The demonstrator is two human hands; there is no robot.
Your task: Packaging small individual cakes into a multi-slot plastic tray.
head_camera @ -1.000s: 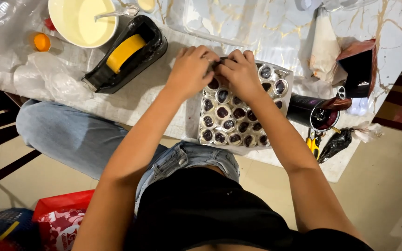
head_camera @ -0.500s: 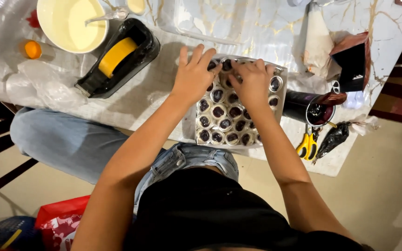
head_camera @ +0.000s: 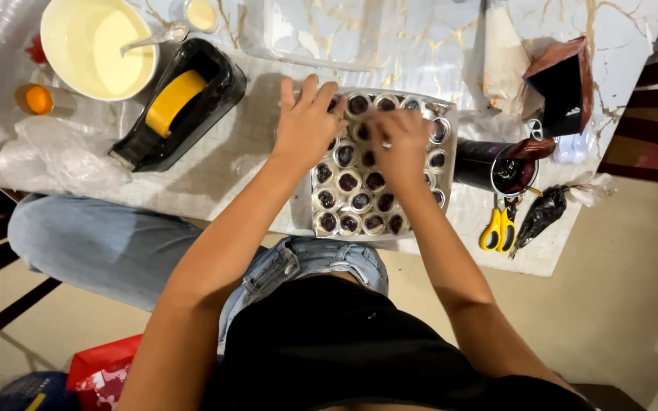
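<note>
A silver tray packed with several small cups of dark filling sits near the front edge of a marble-patterned table. My left hand lies over the tray's upper left corner with its fingers spread, touching the cups there. My right hand is over the middle of the tray, fingers bent down onto the cups. Its fingertips are hidden, so I cannot tell whether they grip a cup. Both hands cover part of the upper rows.
Left of the tray are a black tape dispenser with a yellow roll, a bowl of cream with a spoon and crumpled plastic. To the right lie a dark round container, yellow scissors and a dark piping bag.
Both hands were pinched together at the tray's top edge, then spread flat on the cups. Now the right hand has curled its fingers over the tray's middle; the left stays spread.
</note>
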